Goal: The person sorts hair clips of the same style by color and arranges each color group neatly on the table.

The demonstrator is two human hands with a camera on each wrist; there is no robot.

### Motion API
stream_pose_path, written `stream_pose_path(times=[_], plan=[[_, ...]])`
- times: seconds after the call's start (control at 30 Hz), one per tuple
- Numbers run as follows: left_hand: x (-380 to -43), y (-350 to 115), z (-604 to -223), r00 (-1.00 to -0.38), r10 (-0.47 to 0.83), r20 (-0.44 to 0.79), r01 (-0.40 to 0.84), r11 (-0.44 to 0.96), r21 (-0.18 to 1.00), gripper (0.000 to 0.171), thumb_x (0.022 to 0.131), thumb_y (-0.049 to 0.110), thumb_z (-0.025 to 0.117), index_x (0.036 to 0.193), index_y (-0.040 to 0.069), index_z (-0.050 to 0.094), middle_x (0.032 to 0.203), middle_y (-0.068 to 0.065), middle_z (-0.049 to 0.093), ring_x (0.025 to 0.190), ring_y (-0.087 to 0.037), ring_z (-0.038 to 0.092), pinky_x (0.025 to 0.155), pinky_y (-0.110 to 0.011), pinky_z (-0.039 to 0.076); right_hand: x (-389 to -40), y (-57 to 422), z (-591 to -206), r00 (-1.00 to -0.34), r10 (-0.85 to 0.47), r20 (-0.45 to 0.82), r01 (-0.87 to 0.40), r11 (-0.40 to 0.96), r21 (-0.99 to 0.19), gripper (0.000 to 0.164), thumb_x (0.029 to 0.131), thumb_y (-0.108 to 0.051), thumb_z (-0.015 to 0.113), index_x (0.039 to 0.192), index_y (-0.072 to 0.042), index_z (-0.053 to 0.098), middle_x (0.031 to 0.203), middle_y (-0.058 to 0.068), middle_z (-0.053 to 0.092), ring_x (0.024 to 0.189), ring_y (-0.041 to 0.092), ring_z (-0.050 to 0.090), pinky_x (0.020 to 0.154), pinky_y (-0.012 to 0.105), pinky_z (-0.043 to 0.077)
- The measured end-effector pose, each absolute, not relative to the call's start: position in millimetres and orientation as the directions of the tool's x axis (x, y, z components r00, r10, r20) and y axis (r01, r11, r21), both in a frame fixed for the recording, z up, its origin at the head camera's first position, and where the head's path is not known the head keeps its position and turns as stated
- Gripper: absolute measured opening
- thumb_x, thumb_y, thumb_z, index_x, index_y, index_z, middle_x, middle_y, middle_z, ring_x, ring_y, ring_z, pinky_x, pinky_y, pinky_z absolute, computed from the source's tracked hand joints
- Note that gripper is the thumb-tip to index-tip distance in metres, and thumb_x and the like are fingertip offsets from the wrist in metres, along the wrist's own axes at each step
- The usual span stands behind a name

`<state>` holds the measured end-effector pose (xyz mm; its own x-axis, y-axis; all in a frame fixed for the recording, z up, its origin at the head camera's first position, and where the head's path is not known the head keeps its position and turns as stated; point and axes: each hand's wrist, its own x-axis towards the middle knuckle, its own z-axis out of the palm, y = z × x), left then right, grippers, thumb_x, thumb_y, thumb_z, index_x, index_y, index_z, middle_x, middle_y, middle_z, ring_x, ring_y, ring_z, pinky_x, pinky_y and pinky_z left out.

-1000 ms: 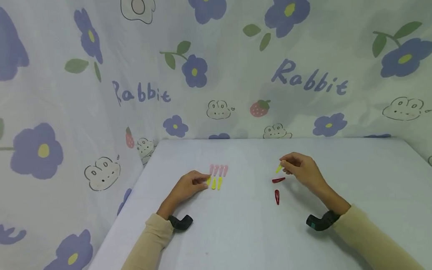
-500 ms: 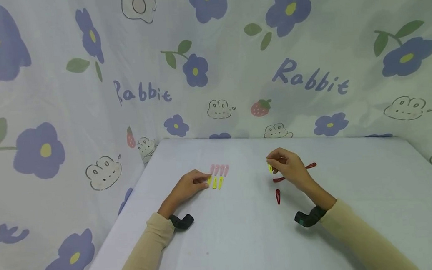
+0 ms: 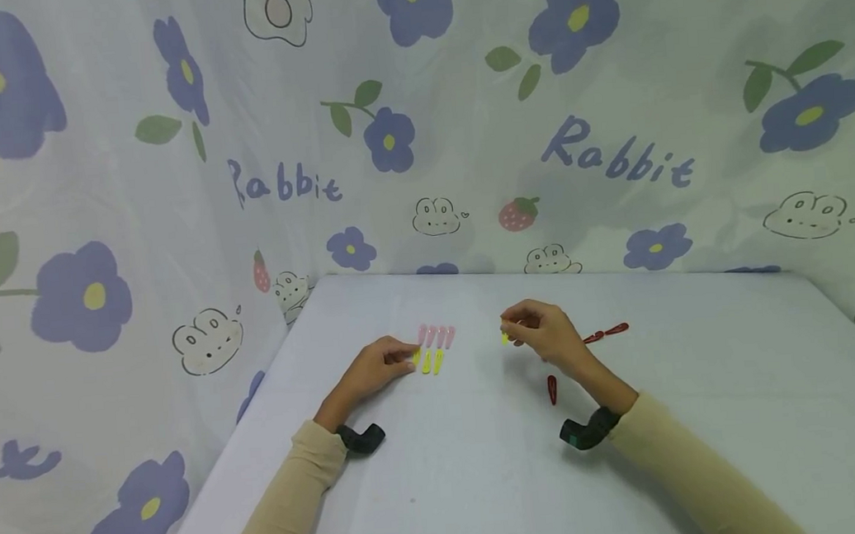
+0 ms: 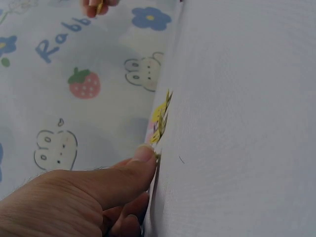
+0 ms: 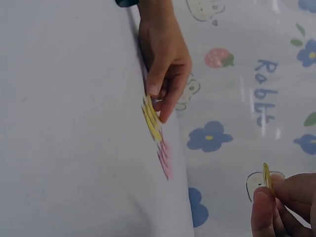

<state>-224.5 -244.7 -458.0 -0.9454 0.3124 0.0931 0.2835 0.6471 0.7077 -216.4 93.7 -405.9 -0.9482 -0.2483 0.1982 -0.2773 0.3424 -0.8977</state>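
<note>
My right hand (image 3: 547, 335) is raised over the table, pinching a yellow snap hair clip (image 5: 267, 175) between thumb and fingertips. At the left, my left hand (image 3: 371, 372) has its thumb and fingertips on the leftmost yellow hair clip (image 3: 416, 357) of a short row. Two more yellow hair clips (image 3: 437, 361) lie just right of those fingertips. Behind them is a row of several pink hair clips (image 3: 436, 336). In the left wrist view, the left thumb (image 4: 143, 154) covers most of the clip it grips.
One red hair clip (image 3: 552, 390) lies in front of the right hand. More red clips (image 3: 616, 329) lie to its right, partly behind the wrist. A white cloth covers the table (image 3: 478, 462), and a flower-printed curtain (image 3: 464, 157) rises along its back and left.
My right hand has carried the yellow hair clip leftward, toward the rows, uncovering red clips behind it. The left hand stays at the yellow row.
</note>
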Motion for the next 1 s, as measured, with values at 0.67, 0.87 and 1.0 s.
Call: stream_pose_path(times=[0.67,0.87,1.0], plan=[[-227,-247,-462,-0.939,0.327,0.104,0.3,0.638,0.709,0.034,0.09,0.021,0.076,0.123,0.017,0.072,0.103,0.0,0.066,0.089,-0.014,0.056,0.079,-0.028,0.047,-217,50,-419,-0.951,-0.257,0.171,-0.235,0.247,-0.94,0.014,0.092,-0.014,0.072,0.105,-0.008,0.069,0.099,0.01,0.071,0.085,0.022,0.07,0.075,0.028,0.059],[-227,-246,-462,-0.94,0.325,0.105,0.3,0.636,0.711,0.034,0.09,0.021,0.076,0.123,0.017,0.072,0.104,0.0,0.066,0.09,-0.014,0.057,0.079,-0.028,0.047,-219,37,-424,-0.961,-0.241,0.138,-0.197,0.242,-0.95,0.013,0.092,-0.013,0.073,0.103,-0.007,0.07,0.097,0.01,0.071,0.082,0.02,0.07,0.073,0.03,0.059],[-227,-246,-461,-0.941,0.322,0.107,0.299,0.64,0.708,0.034,0.09,0.021,0.076,0.123,0.018,0.072,0.104,0.001,0.066,0.089,-0.013,0.057,0.079,-0.028,0.047,-221,31,-427,-0.967,-0.224,0.122,-0.177,0.241,-0.954,0.012,0.092,-0.014,0.072,0.102,-0.007,0.07,0.096,0.009,0.07,0.082,0.019,0.07,0.072,0.028,0.059]])
